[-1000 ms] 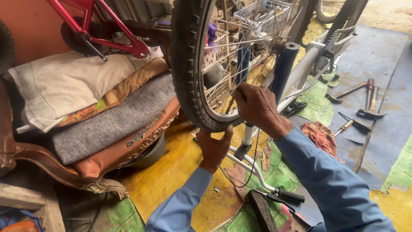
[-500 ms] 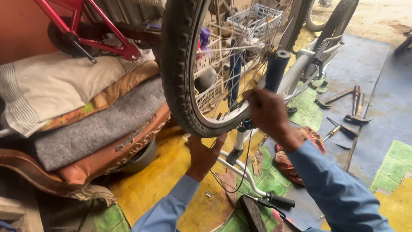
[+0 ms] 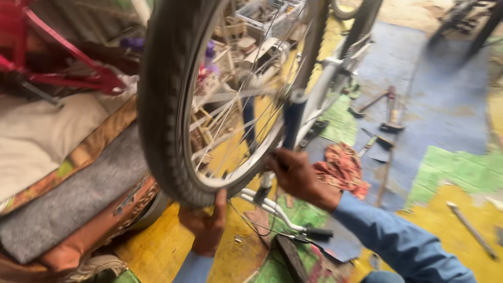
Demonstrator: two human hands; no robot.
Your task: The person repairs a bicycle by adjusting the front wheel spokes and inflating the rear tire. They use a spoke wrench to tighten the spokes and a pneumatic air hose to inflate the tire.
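step: we steady the upturned bike's tyre point(image 3: 167, 105)
left hand point(image 3: 207, 225): cupped under the tyre
right hand point(image 3: 296, 175): clamped on the rim point(image 3: 251, 165)
next: a firm 2-hand hold seems needed

One head-worn view looks steeply down, close over the bicycle wheel point(image 3: 173, 105) and floor point(image 3: 445, 120).

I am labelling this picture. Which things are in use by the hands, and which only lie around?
In use: left hand under bicycle tyre; right hand at wheel rim.
Lying about: hammer, red rag, folded cushions, red frame.
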